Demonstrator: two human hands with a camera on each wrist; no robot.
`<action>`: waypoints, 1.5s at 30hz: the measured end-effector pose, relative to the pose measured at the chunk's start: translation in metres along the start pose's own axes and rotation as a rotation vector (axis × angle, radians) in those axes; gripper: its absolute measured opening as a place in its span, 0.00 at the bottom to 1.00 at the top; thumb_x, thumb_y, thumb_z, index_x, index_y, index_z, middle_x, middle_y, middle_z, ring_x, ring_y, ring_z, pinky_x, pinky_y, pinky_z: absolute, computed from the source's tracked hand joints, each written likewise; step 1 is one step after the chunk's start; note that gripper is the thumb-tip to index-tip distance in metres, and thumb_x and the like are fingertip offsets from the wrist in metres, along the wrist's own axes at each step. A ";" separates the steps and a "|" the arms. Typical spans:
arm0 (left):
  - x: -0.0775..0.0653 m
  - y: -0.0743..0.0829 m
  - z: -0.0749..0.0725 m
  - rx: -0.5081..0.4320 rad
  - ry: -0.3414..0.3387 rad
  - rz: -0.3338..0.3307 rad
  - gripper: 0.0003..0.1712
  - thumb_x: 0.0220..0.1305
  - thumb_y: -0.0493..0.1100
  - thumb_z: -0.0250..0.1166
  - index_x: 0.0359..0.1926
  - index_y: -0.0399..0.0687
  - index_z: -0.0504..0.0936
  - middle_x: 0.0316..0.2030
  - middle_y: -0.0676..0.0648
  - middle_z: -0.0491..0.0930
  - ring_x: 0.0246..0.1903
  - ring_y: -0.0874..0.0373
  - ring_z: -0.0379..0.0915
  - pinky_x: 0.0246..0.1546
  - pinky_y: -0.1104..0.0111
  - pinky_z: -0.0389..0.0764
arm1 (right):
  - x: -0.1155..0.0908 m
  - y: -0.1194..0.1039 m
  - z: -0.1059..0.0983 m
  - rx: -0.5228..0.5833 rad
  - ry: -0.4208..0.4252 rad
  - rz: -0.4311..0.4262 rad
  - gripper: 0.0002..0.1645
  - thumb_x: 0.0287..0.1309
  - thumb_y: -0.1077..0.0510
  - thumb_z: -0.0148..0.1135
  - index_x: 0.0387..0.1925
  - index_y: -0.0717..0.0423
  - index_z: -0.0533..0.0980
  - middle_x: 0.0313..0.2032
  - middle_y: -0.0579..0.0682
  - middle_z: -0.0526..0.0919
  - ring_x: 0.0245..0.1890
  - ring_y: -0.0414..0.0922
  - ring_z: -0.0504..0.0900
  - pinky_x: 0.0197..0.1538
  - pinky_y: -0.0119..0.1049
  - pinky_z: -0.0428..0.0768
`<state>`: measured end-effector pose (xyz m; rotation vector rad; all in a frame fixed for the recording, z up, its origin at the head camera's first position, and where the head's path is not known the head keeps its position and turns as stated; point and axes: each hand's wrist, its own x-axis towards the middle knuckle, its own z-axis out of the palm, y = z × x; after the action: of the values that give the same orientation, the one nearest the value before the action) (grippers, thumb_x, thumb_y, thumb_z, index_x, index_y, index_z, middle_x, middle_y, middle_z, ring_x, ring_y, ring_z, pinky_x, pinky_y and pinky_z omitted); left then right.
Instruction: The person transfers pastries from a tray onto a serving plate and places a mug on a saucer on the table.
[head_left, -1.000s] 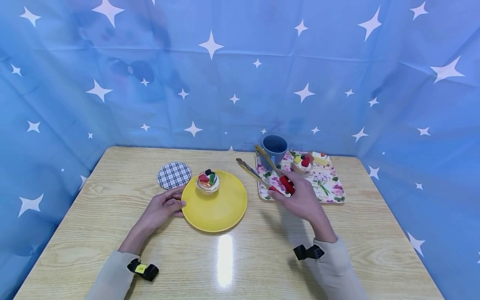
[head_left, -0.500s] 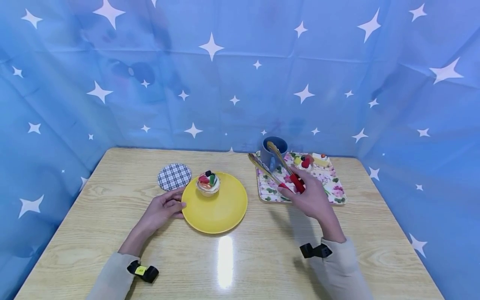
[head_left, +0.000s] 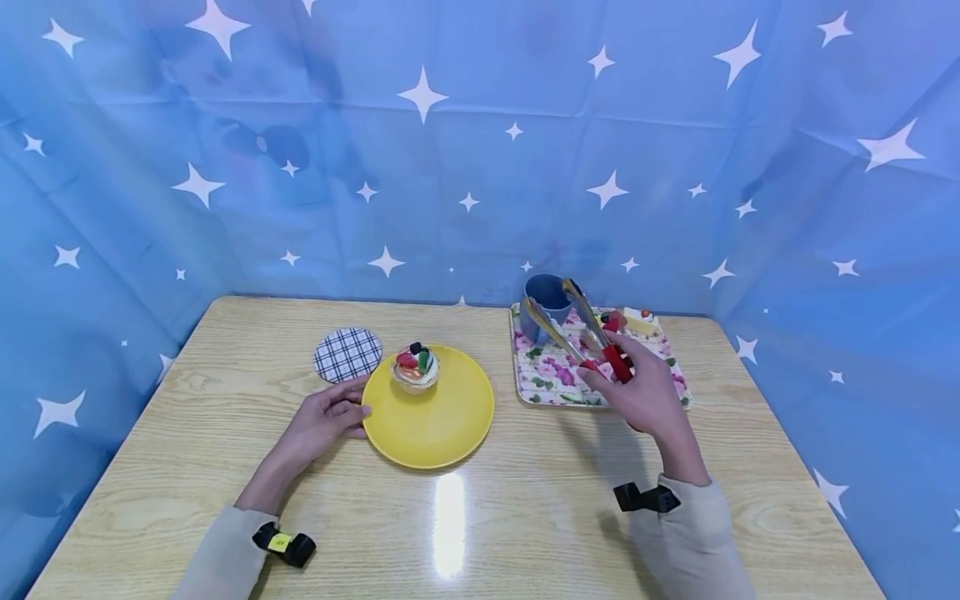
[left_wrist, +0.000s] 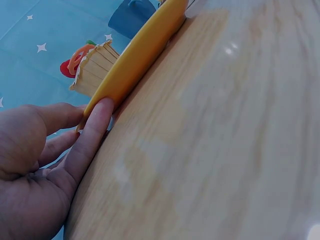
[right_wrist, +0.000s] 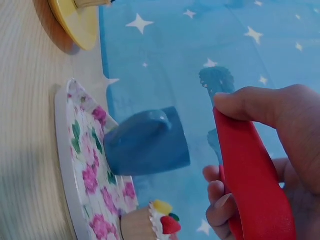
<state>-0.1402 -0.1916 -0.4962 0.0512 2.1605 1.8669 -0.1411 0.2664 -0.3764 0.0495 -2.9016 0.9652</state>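
My left hand (head_left: 326, 417) pinches the left rim of a yellow plate (head_left: 442, 433), thumb and fingers on either side of the edge. A fruit-topped cupcake (head_left: 416, 371) stands on the plate's far left part. My right hand (head_left: 651, 392) holds tongs (right_wrist: 250, 175) by their red handles, with the metal arms spread and nothing between the tips. In the head view the tongs overlap a floral tray (head_left: 551, 390). On it stand a blue mug (right_wrist: 150, 147), a second cupcake (right_wrist: 139, 225), partly hidden by the tongs in the head view, and a cake slice (head_left: 640, 323).
A checked round coaster (head_left: 347, 355) lies left of the plate on the wooden table (head_left: 525, 517). Behind the table hangs a blue star-patterned curtain (head_left: 480, 158), close to the tray's far edge.
My right hand has carried the tongs rightward across the tray, their tips passing from left of the mug toward the second cupcake. The left hand and plate stay put.
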 end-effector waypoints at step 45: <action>0.001 -0.002 -0.001 0.001 0.002 0.015 0.35 0.72 0.39 0.65 0.77 0.52 0.66 0.57 0.35 0.75 0.48 0.61 0.84 0.45 0.63 0.92 | 0.002 0.045 -0.025 -0.067 0.032 0.159 0.53 0.63 0.33 0.66 0.77 0.59 0.61 0.63 0.70 0.73 0.55 0.64 0.75 0.46 0.56 0.88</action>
<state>-0.1410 -0.1921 -0.4978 0.0656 2.1683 1.8746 -0.1439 0.3170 -0.3833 -0.2015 -2.9415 0.8809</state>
